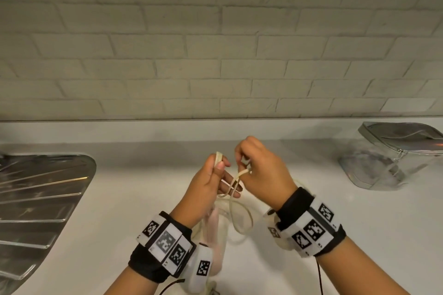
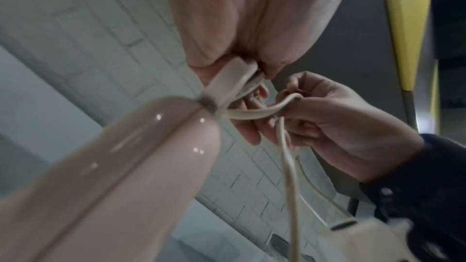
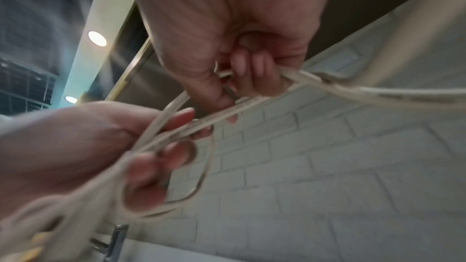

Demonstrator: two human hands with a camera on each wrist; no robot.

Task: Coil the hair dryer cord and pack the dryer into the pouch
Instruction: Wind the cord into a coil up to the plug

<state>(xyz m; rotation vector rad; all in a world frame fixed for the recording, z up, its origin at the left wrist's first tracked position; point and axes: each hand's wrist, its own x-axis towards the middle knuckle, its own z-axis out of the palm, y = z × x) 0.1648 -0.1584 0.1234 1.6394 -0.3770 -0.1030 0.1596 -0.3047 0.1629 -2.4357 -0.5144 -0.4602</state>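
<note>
Both hands are raised over the white counter with the cream cord (image 1: 236, 201) between them. My left hand (image 1: 211, 179) grips folded loops of the cord (image 2: 234, 79), thumb pressed on top. My right hand (image 1: 256, 170) pinches a strand of the cord (image 3: 297, 79) beside it, close to the left fingers. More cord hangs in a loose loop beneath the hands. The pale pink hair dryer (image 1: 213, 227) lies on the counter under my left wrist, its glossy body (image 2: 121, 176) filling the left wrist view. The clear pouch (image 1: 393, 158) with a silver zipper rim sits open at the right.
A steel draining board (image 1: 40, 201) takes up the counter's left side. A white brick wall (image 1: 215, 43) stands behind the counter. A chrome tap (image 3: 113, 242) shows low in the right wrist view. Bare counter lies between my hands and the pouch.
</note>
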